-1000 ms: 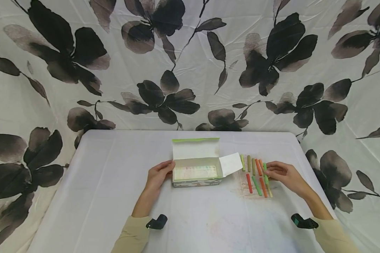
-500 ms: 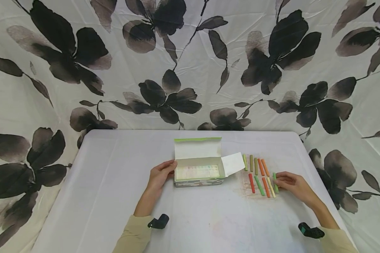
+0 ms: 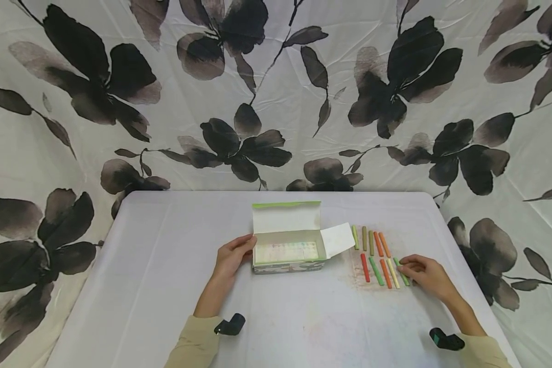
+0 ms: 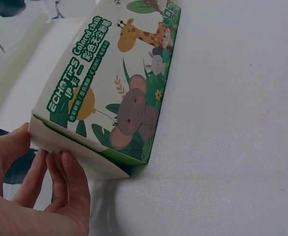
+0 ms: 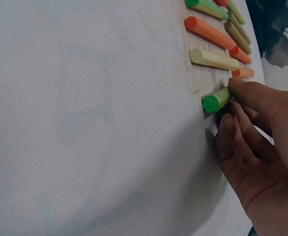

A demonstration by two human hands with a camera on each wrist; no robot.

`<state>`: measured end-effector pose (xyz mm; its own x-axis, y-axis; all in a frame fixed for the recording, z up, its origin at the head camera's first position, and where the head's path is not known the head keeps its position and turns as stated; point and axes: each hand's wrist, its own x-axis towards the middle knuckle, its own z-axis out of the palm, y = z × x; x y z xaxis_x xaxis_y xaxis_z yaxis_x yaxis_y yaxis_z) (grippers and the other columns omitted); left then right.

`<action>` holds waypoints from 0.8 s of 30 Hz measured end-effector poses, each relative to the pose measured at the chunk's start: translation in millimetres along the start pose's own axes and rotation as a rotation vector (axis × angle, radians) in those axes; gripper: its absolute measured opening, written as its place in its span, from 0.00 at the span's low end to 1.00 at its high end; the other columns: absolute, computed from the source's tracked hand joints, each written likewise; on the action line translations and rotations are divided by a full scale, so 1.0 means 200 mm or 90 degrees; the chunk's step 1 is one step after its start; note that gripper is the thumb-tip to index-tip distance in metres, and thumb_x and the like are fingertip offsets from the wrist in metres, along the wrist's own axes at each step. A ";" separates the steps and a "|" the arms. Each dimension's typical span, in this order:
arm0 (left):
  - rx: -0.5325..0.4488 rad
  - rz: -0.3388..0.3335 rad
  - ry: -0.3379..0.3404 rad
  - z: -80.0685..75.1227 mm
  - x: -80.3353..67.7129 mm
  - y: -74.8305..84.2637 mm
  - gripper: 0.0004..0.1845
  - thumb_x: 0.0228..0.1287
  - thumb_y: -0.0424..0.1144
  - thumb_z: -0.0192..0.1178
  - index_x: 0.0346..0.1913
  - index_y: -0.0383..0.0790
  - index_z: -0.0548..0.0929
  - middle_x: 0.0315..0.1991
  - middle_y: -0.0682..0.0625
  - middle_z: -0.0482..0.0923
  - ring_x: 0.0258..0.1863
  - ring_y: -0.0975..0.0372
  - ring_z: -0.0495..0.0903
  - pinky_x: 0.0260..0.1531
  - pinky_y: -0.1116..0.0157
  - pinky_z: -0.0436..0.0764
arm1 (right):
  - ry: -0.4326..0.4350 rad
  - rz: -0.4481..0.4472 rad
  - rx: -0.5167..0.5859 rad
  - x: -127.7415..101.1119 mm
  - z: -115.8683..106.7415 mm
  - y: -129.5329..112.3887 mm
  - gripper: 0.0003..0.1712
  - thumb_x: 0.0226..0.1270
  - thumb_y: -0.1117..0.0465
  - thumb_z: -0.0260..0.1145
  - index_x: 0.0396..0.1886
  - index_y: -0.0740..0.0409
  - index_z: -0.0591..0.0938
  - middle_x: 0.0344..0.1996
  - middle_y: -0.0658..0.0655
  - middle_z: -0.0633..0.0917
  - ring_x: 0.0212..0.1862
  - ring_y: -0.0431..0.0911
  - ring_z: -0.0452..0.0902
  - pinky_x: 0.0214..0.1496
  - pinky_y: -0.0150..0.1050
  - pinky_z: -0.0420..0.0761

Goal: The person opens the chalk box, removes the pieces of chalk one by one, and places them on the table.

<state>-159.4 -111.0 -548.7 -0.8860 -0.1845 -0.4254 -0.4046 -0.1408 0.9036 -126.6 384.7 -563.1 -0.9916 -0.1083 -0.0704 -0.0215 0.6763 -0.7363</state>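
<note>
Right hand [image 3: 427,275], lower right of the head view, pinches a green chalk stick [image 3: 401,271] lying at the right end of the chalk row [image 3: 378,255] on the table [image 3: 165,266]. Left hand [image 3: 230,256] grips the left end of the open chalk box [image 3: 287,249], dead center in the frame.

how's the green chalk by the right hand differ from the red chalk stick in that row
The bright green chalk stick lies at the row's right end, touched by the right hand; the red chalk stick lies at the left end, nearer the open cardboard chalk box, with no hand on it. The green one sits slanted; the red one lies nearly straight. Both lie flat on the white tablecloth and look similar in length.
</note>
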 end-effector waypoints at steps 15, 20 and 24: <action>0.051 0.043 0.008 -0.02 0.00 0.00 0.21 0.66 0.43 0.72 0.56 0.34 0.85 0.47 0.47 0.86 0.38 0.63 0.80 0.37 0.72 0.81 | 0.096 0.053 0.084 0.05 -0.06 -0.06 0.26 0.79 0.52 0.63 0.60 0.72 0.78 0.47 0.66 0.87 0.41 0.32 0.82 0.42 0.30 0.84; 0.058 0.076 0.016 -0.05 -0.01 0.04 0.17 0.69 0.39 0.69 0.54 0.32 0.86 0.42 0.48 0.86 0.36 0.63 0.79 0.34 0.73 0.81 | 0.156 0.024 0.095 0.07 -0.08 -0.08 0.25 0.79 0.52 0.63 0.59 0.71 0.79 0.44 0.56 0.88 0.42 0.33 0.83 0.44 0.27 0.83; 0.111 0.112 0.031 -0.09 -0.01 0.07 0.15 0.72 0.39 0.66 0.52 0.31 0.86 0.44 0.42 0.86 0.38 0.58 0.81 0.36 0.72 0.81 | 0.220 -0.029 0.056 0.10 -0.07 -0.12 0.18 0.78 0.57 0.65 0.53 0.70 0.81 0.42 0.54 0.86 0.42 0.27 0.79 0.45 0.20 0.79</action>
